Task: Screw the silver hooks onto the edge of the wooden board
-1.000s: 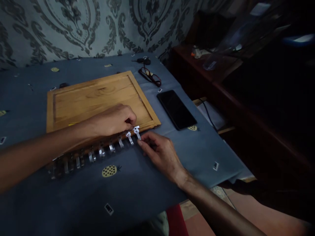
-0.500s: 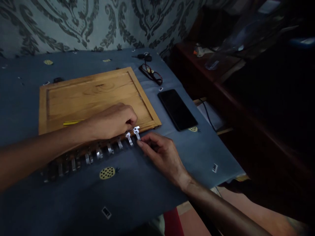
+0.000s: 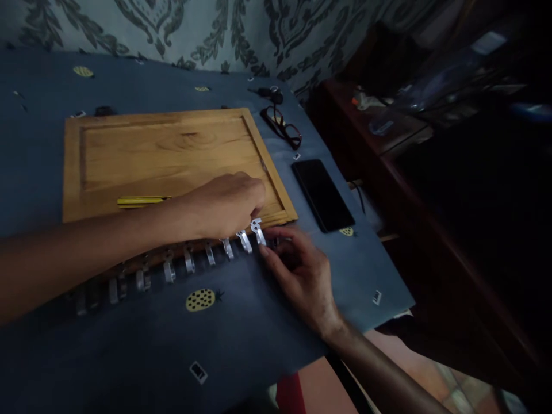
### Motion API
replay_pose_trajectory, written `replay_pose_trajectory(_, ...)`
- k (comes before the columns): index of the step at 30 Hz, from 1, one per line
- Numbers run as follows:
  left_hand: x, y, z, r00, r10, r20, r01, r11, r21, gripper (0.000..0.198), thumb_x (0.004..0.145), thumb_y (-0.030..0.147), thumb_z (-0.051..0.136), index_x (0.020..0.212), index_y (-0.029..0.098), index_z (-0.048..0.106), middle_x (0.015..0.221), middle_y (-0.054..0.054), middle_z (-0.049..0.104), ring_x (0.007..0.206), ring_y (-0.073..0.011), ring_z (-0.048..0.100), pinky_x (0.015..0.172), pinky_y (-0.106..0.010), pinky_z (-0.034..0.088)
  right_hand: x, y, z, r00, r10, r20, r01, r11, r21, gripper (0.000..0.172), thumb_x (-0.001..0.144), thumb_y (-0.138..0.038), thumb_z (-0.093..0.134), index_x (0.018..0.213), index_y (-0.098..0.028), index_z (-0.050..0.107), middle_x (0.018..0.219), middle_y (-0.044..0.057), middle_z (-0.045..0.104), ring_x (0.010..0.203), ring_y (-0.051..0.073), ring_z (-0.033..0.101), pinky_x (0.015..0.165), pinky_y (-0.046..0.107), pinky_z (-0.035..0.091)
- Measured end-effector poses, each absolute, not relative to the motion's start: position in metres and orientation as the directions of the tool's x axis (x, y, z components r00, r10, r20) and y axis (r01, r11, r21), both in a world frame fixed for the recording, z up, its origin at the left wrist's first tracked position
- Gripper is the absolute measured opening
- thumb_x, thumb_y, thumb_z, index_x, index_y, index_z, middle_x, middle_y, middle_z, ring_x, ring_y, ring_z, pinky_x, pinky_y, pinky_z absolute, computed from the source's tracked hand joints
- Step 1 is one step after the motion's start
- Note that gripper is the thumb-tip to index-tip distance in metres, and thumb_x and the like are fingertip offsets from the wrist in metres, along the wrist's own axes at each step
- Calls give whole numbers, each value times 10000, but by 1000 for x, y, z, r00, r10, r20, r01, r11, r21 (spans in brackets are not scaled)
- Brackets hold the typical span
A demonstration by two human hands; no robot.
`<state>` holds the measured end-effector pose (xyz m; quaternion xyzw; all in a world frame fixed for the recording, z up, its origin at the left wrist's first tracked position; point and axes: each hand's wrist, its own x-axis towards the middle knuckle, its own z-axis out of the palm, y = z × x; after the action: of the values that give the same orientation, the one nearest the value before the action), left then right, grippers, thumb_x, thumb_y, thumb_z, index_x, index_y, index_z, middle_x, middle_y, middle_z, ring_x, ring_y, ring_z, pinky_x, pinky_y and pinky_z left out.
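A framed wooden panel (image 3: 159, 155) lies on the blue patterned cloth, with a row of shiny metal clips (image 3: 188, 260) along its near edge. At the right end of that row, my right hand (image 3: 302, 270) pinches the last metal clip (image 3: 257, 231) between thumb and forefinger. My left hand (image 3: 233, 201) rests over the panel's near edge just above this clip, its fingers curled; whatever its fingertips hold is hidden. Beside the left forearm a yellow tool (image 3: 140, 201) lies on the panel, partly covered by the arm.
Right of the panel lies a black phone (image 3: 323, 195), with eyeglasses (image 3: 282, 127) and dark keys (image 3: 271, 94) behind it. A dark wooden piece of furniture (image 3: 388, 172) stands along the table's right side, with plastic bags on top. A patterned curtain hangs behind.
The view has shifted, so the panel and phone sit further right. Both hands remain at the panel's near edge, at the last clip; the left hand's fingers are now more hidden behind its knuckles.
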<state>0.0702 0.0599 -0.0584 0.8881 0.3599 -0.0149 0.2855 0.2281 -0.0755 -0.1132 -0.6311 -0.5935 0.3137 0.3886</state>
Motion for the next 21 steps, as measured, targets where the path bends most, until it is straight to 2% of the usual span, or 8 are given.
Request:
replay_pose_trajectory(3,69,60,-62,745,631,-216,633,-567,527,144,758,56,633,772,153,738,700,-45,643,730,-194,577,711,-324,352,227,-78,-113,93,990,104,551,35,-834,232,946,-294,700,1172,-243,680,767,-7,688,576,139,604,581,277,520)
replay_pose_trajectory(7,70,59,-61,756,618,-218,633,-605,482,182,785,33,603,797,145,746,734,-48,666,755,-192,598,700,-312,358,225,-80,-115,69,978,196,613,113,-782,241,958,-240,681,1198,-242,664,884,15,758,559,119,616,556,260,524)
replay_pose_trajectory(12,70,57,-55,766,602,-224,634,-652,417,228,816,38,568,848,152,763,784,-52,707,794,-194,637,672,-292,371,225,-81,-116,24,953,301,694,200,-691,211,951,-206,680,1160,-223,703,787,-25,757,553,109,658,550,215,539)
replay_pose_trajectory(16,69,57,-56,771,598,-220,629,-658,415,238,817,46,566,875,147,773,734,-49,698,740,-183,627,649,-292,366,225,-82,-116,12,948,318,709,217,-671,181,963,-182,662,1131,-219,717,876,-6,809,614,122,734,607,211,593)
replay_pose_trajectory(21,69,58,-57,772,598,-215,626,-659,416,252,805,43,563,897,145,774,787,-65,723,763,-185,627,662,-294,370,225,-82,-118,22,947,320,689,218,-691,198,964,-183,665,1152,-227,712,953,5,833,688,147,786,684,239,653)
